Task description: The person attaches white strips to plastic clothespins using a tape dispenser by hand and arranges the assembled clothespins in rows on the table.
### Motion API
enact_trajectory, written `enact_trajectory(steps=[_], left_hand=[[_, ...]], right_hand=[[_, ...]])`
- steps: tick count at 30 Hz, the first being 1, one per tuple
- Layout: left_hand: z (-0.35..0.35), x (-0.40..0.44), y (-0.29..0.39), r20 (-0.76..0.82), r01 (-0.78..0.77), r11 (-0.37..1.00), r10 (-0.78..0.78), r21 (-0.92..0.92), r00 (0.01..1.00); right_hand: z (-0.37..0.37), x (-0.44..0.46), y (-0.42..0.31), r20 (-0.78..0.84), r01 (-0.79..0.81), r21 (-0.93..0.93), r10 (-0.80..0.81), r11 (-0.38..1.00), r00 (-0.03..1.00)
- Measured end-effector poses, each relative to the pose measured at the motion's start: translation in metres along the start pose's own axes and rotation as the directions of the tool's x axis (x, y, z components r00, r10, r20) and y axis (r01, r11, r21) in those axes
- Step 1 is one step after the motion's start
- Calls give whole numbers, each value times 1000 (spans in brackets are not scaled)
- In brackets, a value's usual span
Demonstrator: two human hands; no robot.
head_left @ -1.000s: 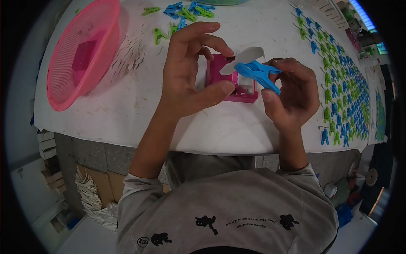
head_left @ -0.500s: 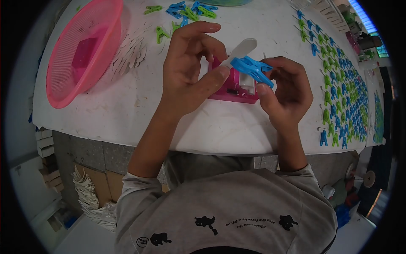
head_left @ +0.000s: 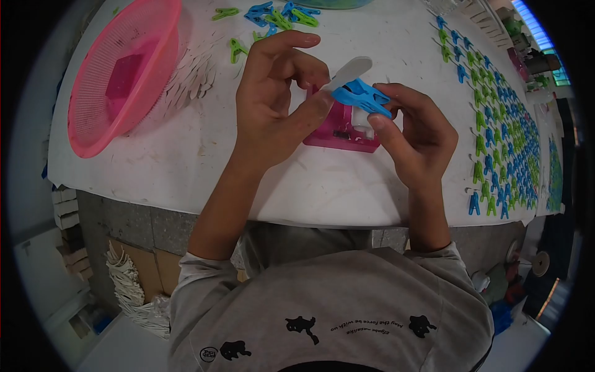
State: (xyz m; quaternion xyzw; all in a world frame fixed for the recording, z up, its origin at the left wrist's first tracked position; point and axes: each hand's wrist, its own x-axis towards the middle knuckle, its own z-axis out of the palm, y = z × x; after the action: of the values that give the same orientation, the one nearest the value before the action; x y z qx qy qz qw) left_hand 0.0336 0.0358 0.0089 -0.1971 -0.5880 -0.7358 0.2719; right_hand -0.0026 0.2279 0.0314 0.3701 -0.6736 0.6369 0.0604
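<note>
My left hand (head_left: 273,102) pinches a pale, flat strip with a rounded end (head_left: 352,71) between thumb and index finger, the other fingers curled loosely. The strip points up and to the right. Thumb and fingers of my right hand (head_left: 424,133) grip the handle end of a blue clothespin (head_left: 361,97). Its jaw end meets the strip close to my left thumb; whether the jaws are around the strip I cannot tell. Below the clothespin stands a magenta holder (head_left: 339,141) with a white cylindrical piece (head_left: 361,119) in it, partly hidden by my hands.
A pink mesh basket (head_left: 93,146) stands at the left, beside a spread of pale strips (head_left: 191,77). Loose blue and green clothespins (head_left: 279,18) lie at the back. Rows of clothespins (head_left: 496,136) cover the right side. The table's front edge (head_left: 322,225) is near my body.
My right hand has brought the clothespin slightly left and tilted it, and its handles look closer together. The strip has shifted a little left with my left hand.
</note>
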Motion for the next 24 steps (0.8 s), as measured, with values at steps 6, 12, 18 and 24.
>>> enact_trajectory(steps=[6, 12, 18, 24], left_hand=[[-4, 1, -1, -55, -159, 971, 171, 181, 984], [-3, -17, 33, 476, -653, 166, 556, 739, 681], [1, -22, 33, 446, -628, 146, 584, 764, 678], [-1, -20, 32, 476, -666, 86, 633, 741, 611]], right_hand=[[-11, -1, 6, -32, 125, -49, -127, 991, 991], [-28, 12, 10, -99, 402, 4, -400, 916, 911], [-49, 12, 12, -58, 422, -24, -423, 906, 904], [-50, 12, 12, -15, 393, -56, -394, 918, 919]])
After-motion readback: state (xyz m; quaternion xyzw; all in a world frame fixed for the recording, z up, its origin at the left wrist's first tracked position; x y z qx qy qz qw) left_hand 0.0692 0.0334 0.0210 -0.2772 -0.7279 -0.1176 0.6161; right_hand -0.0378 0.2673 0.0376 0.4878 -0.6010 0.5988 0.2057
